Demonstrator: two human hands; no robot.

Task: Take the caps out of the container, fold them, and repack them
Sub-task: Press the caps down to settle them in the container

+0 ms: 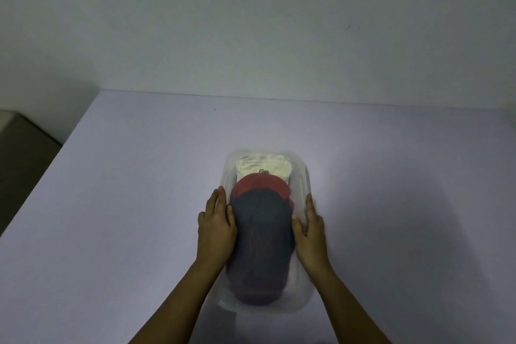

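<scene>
A clear plastic container (303,176) stands lengthwise in the middle of the table. Three caps lie stacked in it: a cream cap (264,166) at the far end, a red cap (261,186) overlapping it, and a dark navy cap (262,240) on top, nearest me. My left hand (217,223) lies flat against the container's left side, fingers straight, thumb touching the navy cap's edge. My right hand (310,227) presses the right side the same way, fingers straight along the wall.
The pale lilac table (125,204) runs back to a white wall. Its left edge drops off beside a dark piece of furniture (19,153) at the far left.
</scene>
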